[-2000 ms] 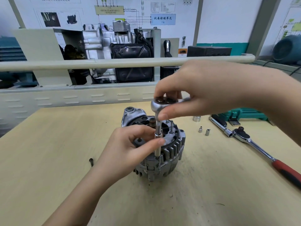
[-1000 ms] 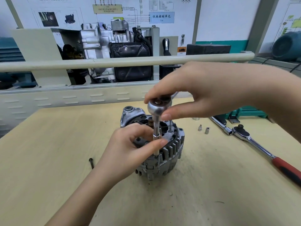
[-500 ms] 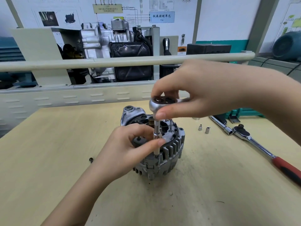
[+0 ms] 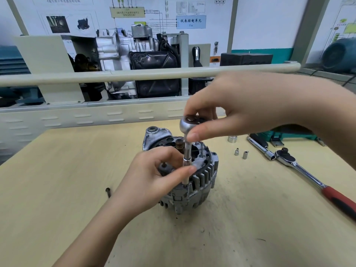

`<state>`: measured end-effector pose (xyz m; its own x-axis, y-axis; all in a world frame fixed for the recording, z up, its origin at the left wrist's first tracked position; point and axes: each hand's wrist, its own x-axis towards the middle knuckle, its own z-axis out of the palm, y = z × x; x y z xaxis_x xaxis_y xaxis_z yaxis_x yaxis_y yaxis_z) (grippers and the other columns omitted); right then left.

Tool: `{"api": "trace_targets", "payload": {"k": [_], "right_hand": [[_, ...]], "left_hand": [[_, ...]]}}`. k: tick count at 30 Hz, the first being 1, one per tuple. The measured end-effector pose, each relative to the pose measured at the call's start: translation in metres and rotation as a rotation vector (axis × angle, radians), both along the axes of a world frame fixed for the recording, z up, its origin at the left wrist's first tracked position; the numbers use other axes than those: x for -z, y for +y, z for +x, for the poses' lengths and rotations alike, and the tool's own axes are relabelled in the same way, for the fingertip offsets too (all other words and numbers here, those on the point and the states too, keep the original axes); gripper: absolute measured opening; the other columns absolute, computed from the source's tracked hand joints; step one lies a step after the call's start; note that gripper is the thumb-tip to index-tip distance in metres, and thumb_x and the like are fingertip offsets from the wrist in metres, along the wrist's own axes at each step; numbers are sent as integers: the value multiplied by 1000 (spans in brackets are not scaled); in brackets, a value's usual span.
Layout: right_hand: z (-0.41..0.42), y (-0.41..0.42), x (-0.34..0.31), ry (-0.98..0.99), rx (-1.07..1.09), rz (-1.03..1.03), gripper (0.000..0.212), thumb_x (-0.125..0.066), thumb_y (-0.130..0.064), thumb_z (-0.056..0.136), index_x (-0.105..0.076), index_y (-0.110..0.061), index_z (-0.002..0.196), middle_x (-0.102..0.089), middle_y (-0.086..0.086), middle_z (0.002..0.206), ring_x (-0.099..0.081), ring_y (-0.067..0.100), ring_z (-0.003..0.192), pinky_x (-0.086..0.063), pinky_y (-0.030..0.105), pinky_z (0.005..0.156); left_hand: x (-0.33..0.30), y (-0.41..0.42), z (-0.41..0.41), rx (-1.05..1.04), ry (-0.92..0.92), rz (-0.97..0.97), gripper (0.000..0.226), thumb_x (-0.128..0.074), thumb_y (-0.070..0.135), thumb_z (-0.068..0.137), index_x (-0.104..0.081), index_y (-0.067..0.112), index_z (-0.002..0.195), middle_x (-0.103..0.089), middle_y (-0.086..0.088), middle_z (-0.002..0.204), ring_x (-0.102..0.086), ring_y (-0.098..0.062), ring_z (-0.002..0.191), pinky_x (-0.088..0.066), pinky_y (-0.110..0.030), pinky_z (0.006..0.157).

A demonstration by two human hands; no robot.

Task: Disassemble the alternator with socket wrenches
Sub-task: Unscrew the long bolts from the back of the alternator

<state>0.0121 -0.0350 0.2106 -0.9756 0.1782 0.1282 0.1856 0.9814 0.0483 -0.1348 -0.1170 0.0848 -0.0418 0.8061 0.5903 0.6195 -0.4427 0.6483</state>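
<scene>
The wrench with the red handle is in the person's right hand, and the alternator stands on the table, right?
Not quite. The head view shows the red-handled wrench lying on the table; the right hand grips a small ratchet. The alternator does stand on the table.

Cutaway engine [image 4: 134, 60] behind rail [image 4: 115, 75]; wall diagrams [image 4: 127, 12] above

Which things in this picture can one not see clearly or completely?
- Handle of the small silver ratchet: head view, hidden behind the right hand.
- Bolt under the thin steel socket extension: covered by the left hand and the grey finned alternator.
- Long red-handled ratchet: its grip is cut off by the right edge.
- Wall poster text: too small.
</scene>
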Motion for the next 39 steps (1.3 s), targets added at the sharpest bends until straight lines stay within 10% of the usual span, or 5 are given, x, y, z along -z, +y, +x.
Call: {"api": "trace_targets", "payload": {"k": [11, 18, 27, 35, 39], "right_hand": [[-1, 2, -2, -3, -108, -88, 38, -50, -42, 83, -65, -18, 109, -67, -9, 95, -60, 7, 88, -44, 27, 77], [-4, -4, -2, -22, -30, 65, 55, -38, -64, 71, -63, -16, 84, -58, -5, 65, -50, 10, 66, -39, 26, 60], [-3, -1, -3, -19, -78, -23, 42, -47, -47, 87, -64, -17, 109, -67, -7, 93, -57, 9, 86, -41, 29, 75], [-7, -6, -1, -44, -16, 103, 52, -33, -58, 75, -59, -14, 77, -55, -4, 63, -46, 10, 64, -35, 25, 58], [-7, -3, -2, -43, -68, 34, 44, -38, -48, 81, -62, -11, 87, -55, -5, 66, -48, 9, 66, -38, 23, 63]], "left_hand": [[0, -2, -3, 52, 16, -90, 27, -58, 44, 75, -69, 23, 86, -69, 8, 77, -64, -4, 71, -50, -29, 66], [2, 2, 0, -90, 42, -44, 27, -69, 39, 68, -60, 16, 56, -56, 9, 53, -49, 0, 51, -32, -8, 51], [0, -5, -9, 65, 50, -98, 16, -58, 41, 76, -69, 31, 79, -70, 9, 84, -64, -3, 78, -50, -20, 69], [1, -1, -5, -37, 51, -60, 26, -60, 50, 69, -66, 26, 61, -64, 11, 63, -56, -1, 61, -39, -13, 57], [-2, -2, -9, 37, 77, -136, 30, -55, 51, 73, -68, 28, 87, -68, 10, 84, -62, -6, 79, -48, -25, 70]]}}
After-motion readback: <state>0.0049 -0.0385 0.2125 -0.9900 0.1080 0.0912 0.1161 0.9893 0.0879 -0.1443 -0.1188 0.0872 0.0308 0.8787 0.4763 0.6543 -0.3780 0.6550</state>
